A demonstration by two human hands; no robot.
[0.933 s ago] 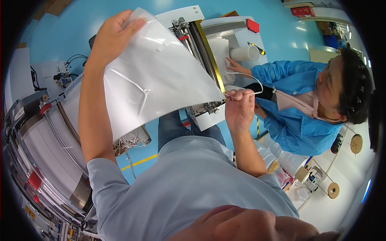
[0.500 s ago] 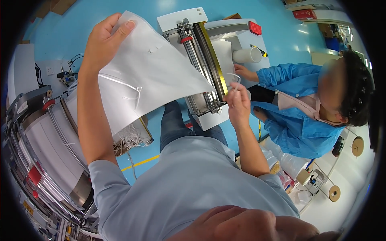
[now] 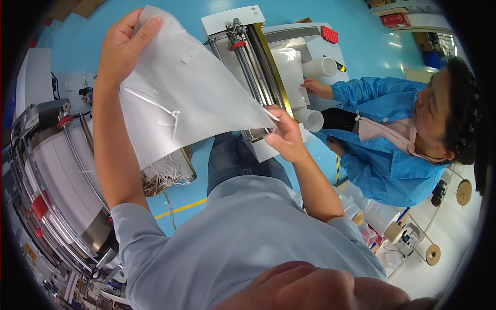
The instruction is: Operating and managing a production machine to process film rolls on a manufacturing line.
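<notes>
My left hand [image 3: 126,44] pinches the top corner of a translucent white plastic sheet [image 3: 199,103], the thumb on its near face. The sheet is held up and slopes down to the right. A white cord [image 3: 155,103] is tied in a knot on its left part, and small slits show higher up. My right hand [image 3: 284,135] is at the sheet's lower right corner, the thumb below it and the fingers behind. A short white strip [image 3: 272,114] shows between those fingers. Whether they also grip the corner is hard to see.
Behind the sheet stands a roller machine [image 3: 253,67]. Beyond it, a white table [image 3: 330,49] bears two white rolls [image 3: 319,67] and plastic sheets. A co-worker in a blue coat [image 3: 382,155] reaches there. Another roller machine [image 3: 67,181] and a heap of white strips [image 3: 168,175] are at left.
My right hand has come left and down from beside the table to the sheet's corner, with the white strip. My left hand has lifted slightly to the left with the sheet.
</notes>
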